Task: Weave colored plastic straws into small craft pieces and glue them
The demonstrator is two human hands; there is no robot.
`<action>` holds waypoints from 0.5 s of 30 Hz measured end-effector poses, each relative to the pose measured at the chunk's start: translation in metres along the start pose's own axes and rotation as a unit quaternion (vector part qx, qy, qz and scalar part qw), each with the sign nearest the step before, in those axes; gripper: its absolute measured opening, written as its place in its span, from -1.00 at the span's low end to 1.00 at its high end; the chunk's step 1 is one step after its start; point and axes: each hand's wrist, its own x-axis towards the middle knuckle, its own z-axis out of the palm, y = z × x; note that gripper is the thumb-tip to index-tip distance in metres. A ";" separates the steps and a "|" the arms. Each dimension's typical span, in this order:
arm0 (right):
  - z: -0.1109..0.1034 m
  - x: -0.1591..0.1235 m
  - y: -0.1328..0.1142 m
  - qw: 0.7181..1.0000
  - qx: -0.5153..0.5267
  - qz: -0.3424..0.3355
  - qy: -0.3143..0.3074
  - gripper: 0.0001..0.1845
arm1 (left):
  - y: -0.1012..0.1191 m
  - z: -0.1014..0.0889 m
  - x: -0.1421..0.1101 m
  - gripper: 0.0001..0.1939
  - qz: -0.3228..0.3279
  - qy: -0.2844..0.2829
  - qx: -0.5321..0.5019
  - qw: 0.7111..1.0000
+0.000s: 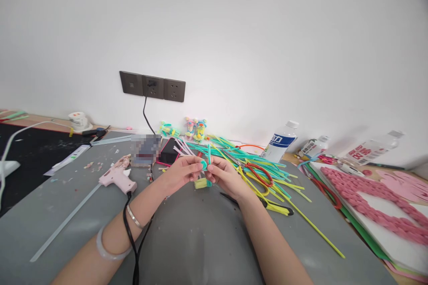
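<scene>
My left hand (182, 172) and my right hand (226, 175) meet above the grey table (200, 240), fingers pinched together on a small teal pipe-cleaner coil (204, 165). A teal stem (209, 153) sticks up from the coil between the fingertips. Just below the hands lies a small yellow-green piece (201, 183). Behind and to the right of the hands spreads a pile of teal and yellow pipe cleaners (254, 160).
A pink glue gun (117, 177) lies at the left, its black cord crossing my left forearm. Scissors (257, 173) with red handles and yellow-handled cutters (276, 207) lie to the right. Bottles (280, 141) stand by the wall. A board with pink braids (368, 200) is far right.
</scene>
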 end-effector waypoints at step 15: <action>-0.004 -0.004 -0.005 0.999 0.034 -0.014 0.001 -0.67 | 0.006 0.008 -0.006 -0.65 -0.027 -0.054 0.094 0.994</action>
